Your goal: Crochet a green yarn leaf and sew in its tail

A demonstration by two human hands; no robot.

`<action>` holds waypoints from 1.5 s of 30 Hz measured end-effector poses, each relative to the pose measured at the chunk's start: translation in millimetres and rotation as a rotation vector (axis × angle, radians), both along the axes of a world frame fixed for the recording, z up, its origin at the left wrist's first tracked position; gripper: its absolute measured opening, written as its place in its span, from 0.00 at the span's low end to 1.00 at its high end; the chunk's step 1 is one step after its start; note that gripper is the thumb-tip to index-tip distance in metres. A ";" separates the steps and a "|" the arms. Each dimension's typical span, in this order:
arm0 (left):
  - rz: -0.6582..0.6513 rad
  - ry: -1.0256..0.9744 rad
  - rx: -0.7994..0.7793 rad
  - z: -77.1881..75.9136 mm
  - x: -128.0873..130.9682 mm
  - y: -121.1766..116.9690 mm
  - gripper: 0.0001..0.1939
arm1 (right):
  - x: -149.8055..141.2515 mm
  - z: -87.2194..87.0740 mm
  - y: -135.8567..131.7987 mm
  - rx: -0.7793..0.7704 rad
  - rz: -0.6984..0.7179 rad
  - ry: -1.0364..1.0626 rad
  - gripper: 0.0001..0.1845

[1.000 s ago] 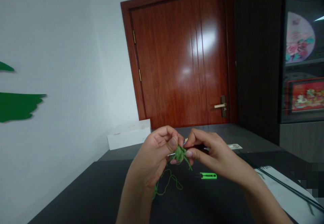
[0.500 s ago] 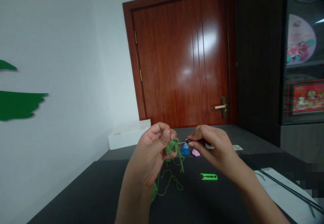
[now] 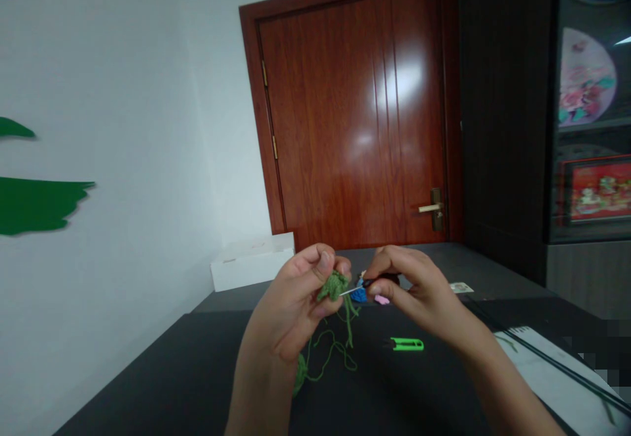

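Between the fingers of my left hand (image 3: pixel 300 291) is a small green crochet piece (image 3: pixel 334 285), with loose yarn tails hanging from its right side. My right hand (image 3: pixel 414 285) pinches the dark handle of a crochet hook (image 3: pixel 351 290). The hook's thin metal shaft points left, and its tip lies at the lower right edge of the green piece; I cannot tell whether it passes through a stitch. A strand of green yarn (image 3: pixel 335 347) loops on the table below. Partly hidden behind my left forearm is a green yarn ball (image 3: pixel 300 375).
Green thread snips (image 3: pixel 407 344) lie on the dark table (image 3: pixel 172 370). Blue (image 3: pixel 359 295) and pink (image 3: pixel 381 299) pieces sit beyond my hands. A white box (image 3: pixel 251 262) stands at the back left, and a white notepad (image 3: pixel 557 377) with dark cords lies at the right.
The hook has dropped slightly and its tip has shifted left and down along the green piece. My left hand has turned the piece a little, and the yarn tails have swung.
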State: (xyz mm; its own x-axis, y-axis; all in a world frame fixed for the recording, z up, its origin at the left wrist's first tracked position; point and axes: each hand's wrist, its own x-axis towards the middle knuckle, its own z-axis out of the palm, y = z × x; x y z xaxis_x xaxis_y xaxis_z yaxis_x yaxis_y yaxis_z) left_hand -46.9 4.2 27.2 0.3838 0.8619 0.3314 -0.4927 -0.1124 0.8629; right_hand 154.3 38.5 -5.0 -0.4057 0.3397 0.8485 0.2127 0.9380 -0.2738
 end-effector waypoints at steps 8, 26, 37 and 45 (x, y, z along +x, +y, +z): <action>0.009 -0.050 -0.089 -0.9 -0.6 9.7 0.16 | 0.8 -1.3 -8.8 -0.425 0.483 0.012 0.14; 0.386 -0.035 0.062 -2.1 15.1 3.8 0.15 | -28.9 0.8 -11.7 -0.053 -0.074 0.127 0.04; 0.410 0.036 0.206 -5.8 23.6 0.0 0.11 | -39.8 -3.4 -1.4 -0.545 0.049 0.571 0.19; 0.856 0.217 0.514 -9.7 24.8 -10.9 0.15 | -44.8 1.1 -3.7 -0.790 0.279 0.715 0.27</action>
